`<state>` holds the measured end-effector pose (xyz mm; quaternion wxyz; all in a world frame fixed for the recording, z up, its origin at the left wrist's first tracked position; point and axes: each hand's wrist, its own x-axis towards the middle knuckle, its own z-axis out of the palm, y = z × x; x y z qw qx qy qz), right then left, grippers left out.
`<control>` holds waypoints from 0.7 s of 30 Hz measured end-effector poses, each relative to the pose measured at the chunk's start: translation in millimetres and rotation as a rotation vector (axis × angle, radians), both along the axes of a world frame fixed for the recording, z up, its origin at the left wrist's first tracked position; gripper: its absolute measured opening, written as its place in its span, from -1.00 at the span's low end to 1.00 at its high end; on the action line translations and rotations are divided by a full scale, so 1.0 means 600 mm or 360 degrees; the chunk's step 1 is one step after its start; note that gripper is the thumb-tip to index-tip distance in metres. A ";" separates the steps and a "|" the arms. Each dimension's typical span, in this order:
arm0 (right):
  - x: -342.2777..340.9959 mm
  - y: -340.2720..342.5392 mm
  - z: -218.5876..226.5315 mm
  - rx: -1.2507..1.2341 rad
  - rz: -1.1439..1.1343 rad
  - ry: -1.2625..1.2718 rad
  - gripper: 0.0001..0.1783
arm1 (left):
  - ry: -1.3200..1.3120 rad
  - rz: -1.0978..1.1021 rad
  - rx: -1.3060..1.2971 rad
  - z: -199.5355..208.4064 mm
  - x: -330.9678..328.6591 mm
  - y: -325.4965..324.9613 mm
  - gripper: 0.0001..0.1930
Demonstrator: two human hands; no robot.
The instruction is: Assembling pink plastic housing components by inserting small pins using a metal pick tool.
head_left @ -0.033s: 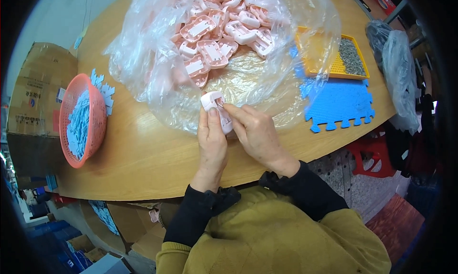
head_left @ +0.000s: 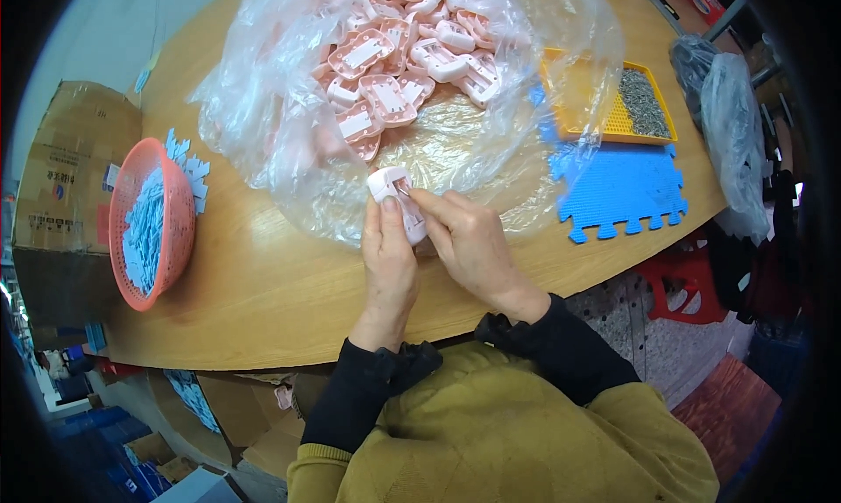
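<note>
Clamping the pale casing (head_left: pixel 410 216) above the bench (head_left: pixel 263 293) toward its front edge, the left hand (head_left: pixel 388 262) is holding its long axis slanting far-left to near-right, while the right hand (head_left: pixel 473 240), its grip unclear, is touching the far-end recess from the right.

Cardboard box (head_left: pixel 77 148): dark characters (head_left: pixel 63 177), small blue logo (head_left: pixel 59 191).

casing (head_left: pixel 413 226): smooth plastic | bag (head_left: pixel 254 82): glossy, crinkled clear plastic | bench (head_left: pixel 263 301): smooth wood-look surface | mat (head_left: pixel 626 187): matt, textured foam | basket (head_left: pixel 180 214): plastic | carton (head_left: pixel 74 161): cardboard | sweater (head_left: pixel 508 442): knit cloth
</note>
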<state>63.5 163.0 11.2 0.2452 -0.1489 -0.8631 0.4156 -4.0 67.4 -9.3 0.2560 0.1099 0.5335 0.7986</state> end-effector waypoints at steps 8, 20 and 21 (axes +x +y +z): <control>-0.015 0.059 -0.004 -0.0386 -0.0034 0.0150 -0.70 | -0.0331 0.0099 -0.0015 0.007 0.008 0.011 -0.61; 0.013 0.092 0.058 -0.0448 0.0235 -0.0049 -0.68 | 0.0360 -0.0262 -0.0327 0.059 -0.036 -0.010 -0.61; 0.014 0.090 0.058 -0.0438 0.0240 -0.0048 -0.68 | 0.0391 -0.0207 -0.0232 0.055 -0.039 0.001 -0.66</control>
